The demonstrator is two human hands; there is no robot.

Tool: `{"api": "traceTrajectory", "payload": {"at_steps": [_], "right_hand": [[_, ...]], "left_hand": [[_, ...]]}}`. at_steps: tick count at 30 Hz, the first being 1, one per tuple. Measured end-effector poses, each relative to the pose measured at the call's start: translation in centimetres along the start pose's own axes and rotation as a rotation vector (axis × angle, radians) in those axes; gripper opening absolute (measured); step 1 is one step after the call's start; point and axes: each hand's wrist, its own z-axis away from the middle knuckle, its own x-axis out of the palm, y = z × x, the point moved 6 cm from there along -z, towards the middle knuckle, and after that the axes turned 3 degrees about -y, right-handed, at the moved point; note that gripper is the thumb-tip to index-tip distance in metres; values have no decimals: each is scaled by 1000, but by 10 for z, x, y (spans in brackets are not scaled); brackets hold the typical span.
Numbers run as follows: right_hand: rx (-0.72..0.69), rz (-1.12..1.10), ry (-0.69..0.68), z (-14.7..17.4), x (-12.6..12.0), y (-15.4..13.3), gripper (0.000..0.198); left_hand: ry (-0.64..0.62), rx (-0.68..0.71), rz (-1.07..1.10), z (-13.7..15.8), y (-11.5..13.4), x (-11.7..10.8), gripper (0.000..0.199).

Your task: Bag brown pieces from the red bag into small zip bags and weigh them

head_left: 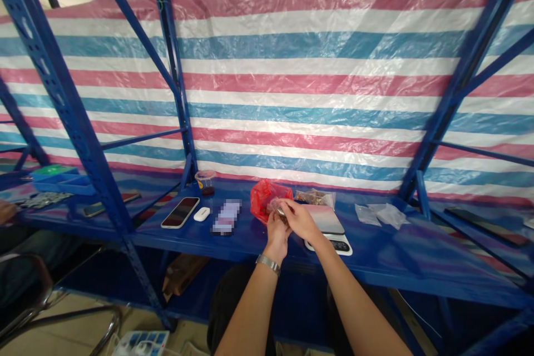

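My left hand (277,233), with a metal watch band at the wrist, is closed round a small clear plastic bag (273,204) with brownish contents. My right hand (301,220) meets it from the right, fingers closed at the same bag; its fingertips are partly hidden. Both hands are in front of a red plastic bag (259,200), whose opening is crumpled. Just right of them is a white kitchen scale (329,221) with a flat metal plate and a dark display. Behind the scale lies a clear bag of small brownish pieces (315,198).
Left on the blue shelf (187,240) are a white phone (181,213), a white earbud case (202,214), another phone (226,217) and a plastic cup (206,183). Clear bags (386,214) lie right. Blue posts (173,67) frame the space. Another person's hand (6,212) shows far left.
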Motion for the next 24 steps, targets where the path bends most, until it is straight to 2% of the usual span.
{"api": "traceTrajectory", "payload": {"at_steps": [8,10,14,17,19,24], "right_hand": [[-4,-16,-9,1,2,0,41],[-20,-10,34,0,-2,0,42],[-46,11,202,0,-19,4,41],[-6,-32,248,1,-26,12,40],[28,-74,245,1,-29,17,42],[17,-115,292,3,-44,25,39]], "left_hand": [[-52,4,-70,4,4,0,28],[-68,19,-79,3,4,0,27],[-65,8,-96,2,4,-3,34],[-81,21,-239,1,4,-4,41],[-99,95,-359,0,6,-4,45],[-151,389,-569,2,17,6,46]]}}
